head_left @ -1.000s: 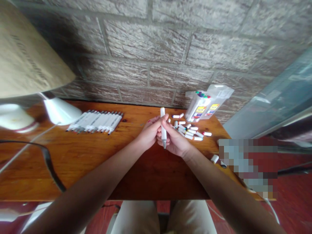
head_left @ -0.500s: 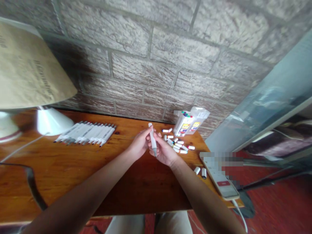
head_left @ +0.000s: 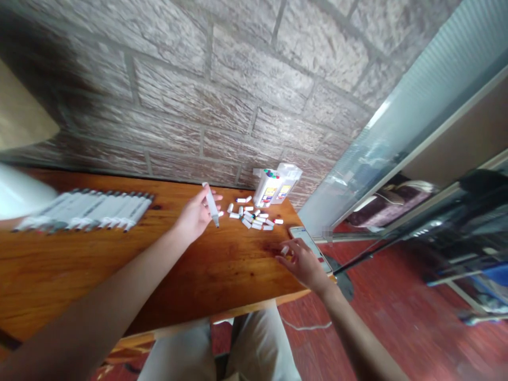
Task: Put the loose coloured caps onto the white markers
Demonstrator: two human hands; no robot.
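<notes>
My left hand [head_left: 196,214] is closed around a white marker [head_left: 211,203], held upright with a slight tilt above the table. The marker's grey lower end points down, and no cap shows on it. At the table's right side, my right hand [head_left: 301,263] curls low over the wood, its thumb and fingers closed about a small white marker cap [head_left: 284,250]. The palm hides whatever lies beneath it. Beyond and between the hands, several loose white caps with coloured ends [head_left: 256,218] are scattered.
A row of white markers [head_left: 91,210] lies at the left. Behind the caps stands a clear plastic case [head_left: 266,189] with coloured marker ends showing. A phone [head_left: 313,246] rests at the right table edge. A lamp [head_left: 21,193] and a brick wall [head_left: 222,100] bound the table.
My right hand has left the marker and moved right to the caps near the phone. My left hand keeps hold of the marker. The view has turned right.
</notes>
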